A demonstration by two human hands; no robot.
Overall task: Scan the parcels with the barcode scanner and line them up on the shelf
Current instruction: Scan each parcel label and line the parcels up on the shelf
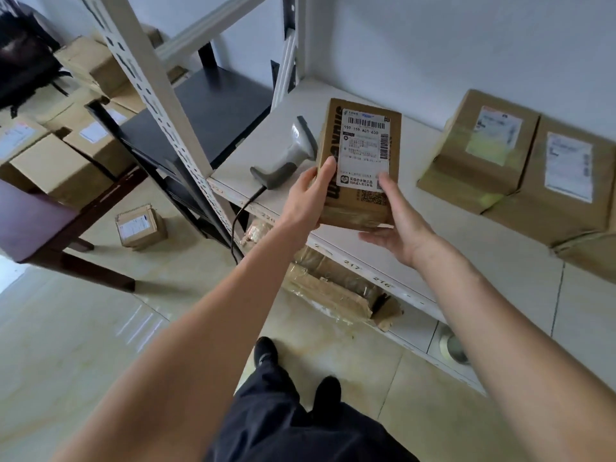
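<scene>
A small brown parcel [358, 201] with a white barcode label facing up is held over the front of the white shelf [450, 235]. My left hand [306, 198] grips its left side, thumb on top. My right hand [395, 225] holds it from the right and underneath, thumb on the label's lower corner. A grey barcode scanner [288, 155] lies on the shelf just left of the parcel, its black cable hanging over the edge. Two labelled parcels [480, 151] [563, 188] stand side by side at the right of the shelf.
A slotted white upright [160, 95] rises at the shelf's left end. Behind it stands a dark shelf unit [213, 111]. Several cardboard boxes [60, 171] are stacked at left, one small box [140, 226] on the floor. A dark wooden table [36, 221] juts in. Wrapped packages [336, 288] lie on the lower shelf.
</scene>
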